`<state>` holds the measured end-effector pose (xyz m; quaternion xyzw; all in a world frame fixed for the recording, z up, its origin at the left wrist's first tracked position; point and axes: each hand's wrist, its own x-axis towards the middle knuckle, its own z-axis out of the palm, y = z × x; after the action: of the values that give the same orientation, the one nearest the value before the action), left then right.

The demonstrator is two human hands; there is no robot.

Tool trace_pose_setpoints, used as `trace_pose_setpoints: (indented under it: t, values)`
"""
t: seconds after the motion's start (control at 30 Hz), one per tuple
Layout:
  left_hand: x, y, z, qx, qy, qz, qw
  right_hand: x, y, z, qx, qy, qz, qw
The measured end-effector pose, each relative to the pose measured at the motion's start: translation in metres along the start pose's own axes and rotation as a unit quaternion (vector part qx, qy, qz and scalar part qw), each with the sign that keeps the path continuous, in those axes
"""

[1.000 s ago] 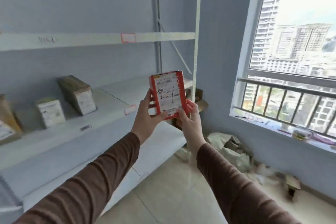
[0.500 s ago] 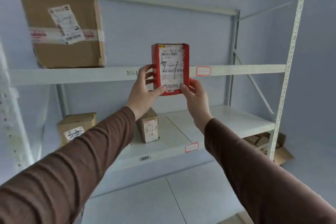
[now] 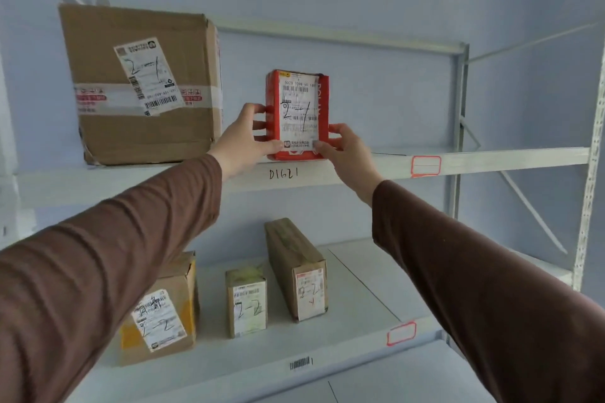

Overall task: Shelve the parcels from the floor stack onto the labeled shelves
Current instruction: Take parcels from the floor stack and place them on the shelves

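Observation:
A small red parcel [image 3: 296, 114] with a white label handwritten "2-1" stands upright on the upper shelf [image 3: 491, 162], above the marking "D1621". My left hand [image 3: 244, 137] grips its left side, thumb on the front lower corner. My right hand [image 3: 347, 149] holds its right side, thumb on the label's lower right. A large brown carton [image 3: 140, 85] labelled "2-1" sits on the same shelf just to the left.
The lower shelf [image 3: 376, 298] carries three brown parcels marked "2-2": a yellow-taped one [image 3: 160, 311], a small one [image 3: 247, 303] and a long one [image 3: 296, 268]. Red-framed blank tags [image 3: 425, 166] mark both shelf edges. A steel upright [image 3: 592, 154] stands at the right.
I turned from the window side toward the rack and raised the red parcel with both hands; it went from held in the air to standing on the upper shelf.

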<state>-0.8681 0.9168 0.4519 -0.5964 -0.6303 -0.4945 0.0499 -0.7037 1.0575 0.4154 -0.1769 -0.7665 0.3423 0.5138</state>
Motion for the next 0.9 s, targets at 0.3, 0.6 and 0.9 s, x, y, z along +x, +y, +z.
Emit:
trace_pose_setpoints:
  t: [0.3, 0.6, 0.9]
  values:
    - [0.041, -0.027, -0.003, 0.063, -0.025, -0.050, 0.996, 0.046, 0.020, 0.006, -0.074, -0.062, 0.009, 0.995]
    - [0.072, -0.045, 0.003, 0.101, -0.024, -0.089, 0.991, 0.088, 0.031, 0.019, -0.142, -0.102, 0.030, 0.984]
    - [0.094, -0.065, 0.010, 0.113, -0.010, -0.116, 0.987, 0.115, 0.031, 0.033, -0.264, -0.133, 0.010, 0.955]
